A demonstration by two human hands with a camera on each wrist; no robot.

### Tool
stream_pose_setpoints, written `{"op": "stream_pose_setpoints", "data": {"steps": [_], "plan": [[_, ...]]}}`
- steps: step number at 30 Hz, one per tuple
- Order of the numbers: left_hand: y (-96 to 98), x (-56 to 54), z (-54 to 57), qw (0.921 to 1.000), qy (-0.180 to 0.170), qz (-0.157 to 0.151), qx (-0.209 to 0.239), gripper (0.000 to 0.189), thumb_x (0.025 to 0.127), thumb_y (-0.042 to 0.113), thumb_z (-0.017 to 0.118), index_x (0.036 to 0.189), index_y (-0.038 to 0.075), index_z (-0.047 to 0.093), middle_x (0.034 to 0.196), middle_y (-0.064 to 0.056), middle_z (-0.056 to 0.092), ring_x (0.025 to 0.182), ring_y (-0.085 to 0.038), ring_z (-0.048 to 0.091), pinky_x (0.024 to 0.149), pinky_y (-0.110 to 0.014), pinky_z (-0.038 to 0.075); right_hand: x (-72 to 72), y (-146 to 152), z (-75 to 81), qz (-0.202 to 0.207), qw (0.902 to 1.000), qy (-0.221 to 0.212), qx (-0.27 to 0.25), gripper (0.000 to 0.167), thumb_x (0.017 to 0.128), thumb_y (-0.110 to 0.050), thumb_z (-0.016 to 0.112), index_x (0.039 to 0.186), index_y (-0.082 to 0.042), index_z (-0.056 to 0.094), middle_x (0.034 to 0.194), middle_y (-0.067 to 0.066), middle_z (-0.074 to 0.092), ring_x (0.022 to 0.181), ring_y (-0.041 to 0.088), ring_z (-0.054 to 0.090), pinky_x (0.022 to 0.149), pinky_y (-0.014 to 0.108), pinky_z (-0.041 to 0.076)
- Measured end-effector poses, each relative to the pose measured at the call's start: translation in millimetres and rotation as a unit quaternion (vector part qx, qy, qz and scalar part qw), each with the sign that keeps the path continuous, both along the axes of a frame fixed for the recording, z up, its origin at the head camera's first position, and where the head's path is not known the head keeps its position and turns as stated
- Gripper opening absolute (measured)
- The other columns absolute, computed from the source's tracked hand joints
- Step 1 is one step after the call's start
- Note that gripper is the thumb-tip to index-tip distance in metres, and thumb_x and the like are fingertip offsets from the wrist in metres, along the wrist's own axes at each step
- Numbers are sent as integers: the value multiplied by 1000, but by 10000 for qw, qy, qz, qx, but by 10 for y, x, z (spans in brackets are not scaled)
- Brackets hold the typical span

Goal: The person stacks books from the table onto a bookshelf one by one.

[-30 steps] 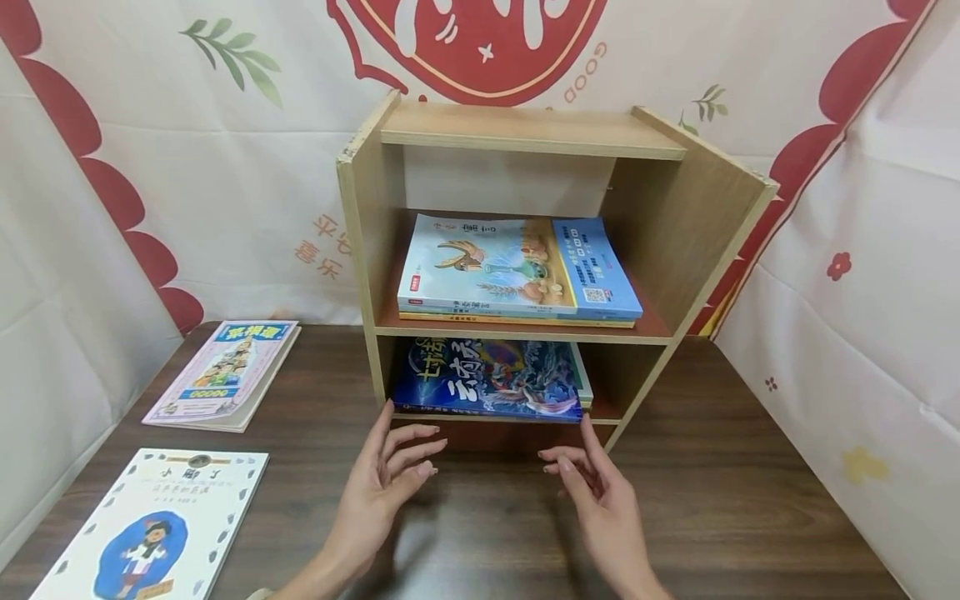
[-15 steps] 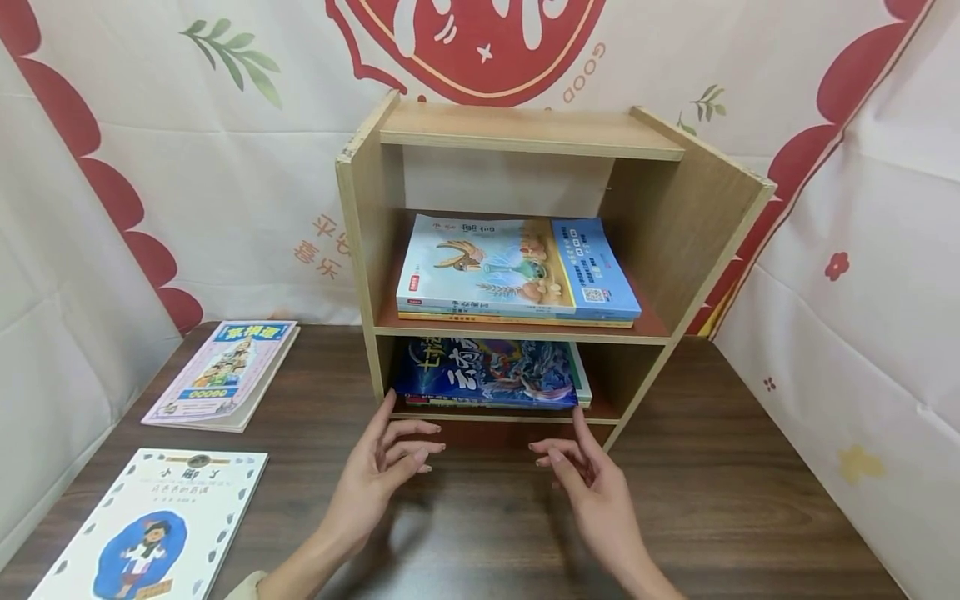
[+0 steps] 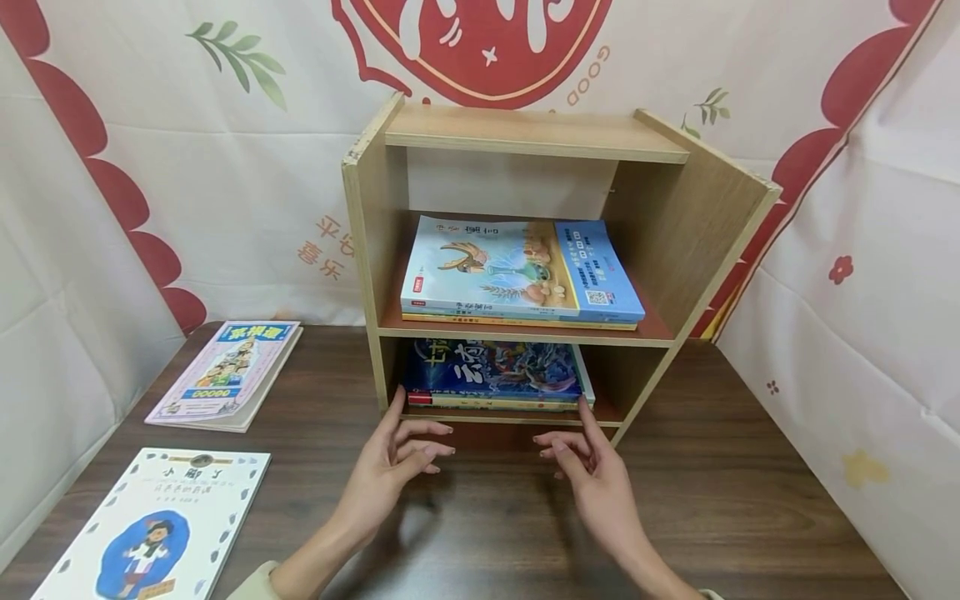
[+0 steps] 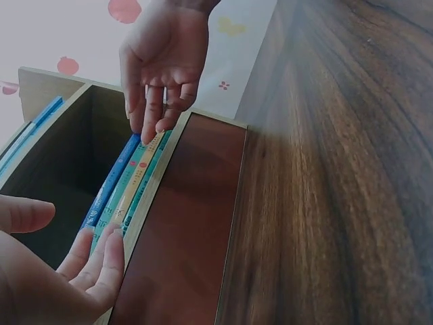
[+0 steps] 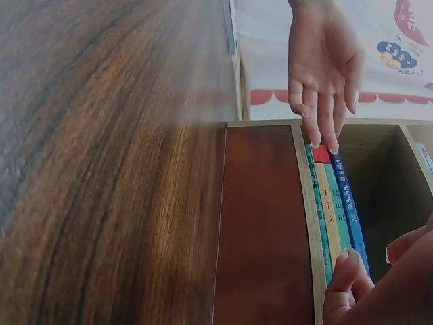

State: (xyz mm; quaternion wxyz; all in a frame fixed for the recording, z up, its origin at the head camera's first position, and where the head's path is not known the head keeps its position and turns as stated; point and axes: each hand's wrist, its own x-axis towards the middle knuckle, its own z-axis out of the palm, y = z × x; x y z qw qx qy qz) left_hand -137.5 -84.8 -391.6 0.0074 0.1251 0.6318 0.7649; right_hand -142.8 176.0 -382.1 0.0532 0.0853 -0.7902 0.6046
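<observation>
A blue comic-style book (image 3: pixel 495 371) lies on top of a short stack in the lower compartment of a wooden shelf unit (image 3: pixel 525 335). Below it show the spines of a cream book (image 5: pixel 329 210) and green books (image 4: pixel 122 183). My left hand (image 3: pixel 378 479) touches the stack's front left corner with extended fingertips. At the front right corner, the fingertips of my right hand (image 3: pixel 607 492) rest against the spines. Neither hand grips anything; both have their fingers loosely extended, palms facing each other.
Several picture books (image 3: pixel 487 271) lie stacked in the upper compartment. On the table's left side are a pink-and-blue book (image 3: pixel 225 371) and a white book (image 3: pixel 150 525). Patterned cloth (image 3: pixel 247 183) hangs behind and at both sides.
The blue book has slid back into the lower compartment, uncovering the spines beneath it. Both hands have moved slightly forward along with it, fingertips at the corners.
</observation>
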Motion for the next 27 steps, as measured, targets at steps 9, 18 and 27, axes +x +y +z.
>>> {"op": "stream_pose_setpoints", "data": {"steps": [9,18,27], "plan": [[-2,-25,-16,9999,148,-64,-37,86,96,6,57,153,14,-7,122,-23,57,101,-31,63,81,-39,54,-22,5,29,-29,10000,-43,12,65,101,-14,49,154,-14,11,108,11,67,96,17,63,76,32,52],[-11,-35,-14,9998,-20,-197,32,87,97,8,56,153,17,-9,122,-22,57,104,-35,62,84,-43,53,-50,3,21,7,9999,-149,23,68,101,-10,49,154,-17,8,105,10,68,99,18,61,77,32,51],[-43,-57,-18,9990,53,-448,-7,85,99,9,53,153,18,-11,120,-24,57,107,-37,60,86,-47,52,-63,37,27,50,10000,-19,34,67,100,-10,52,153,-16,11,101,11,68,96,23,61,76,30,51]]}}
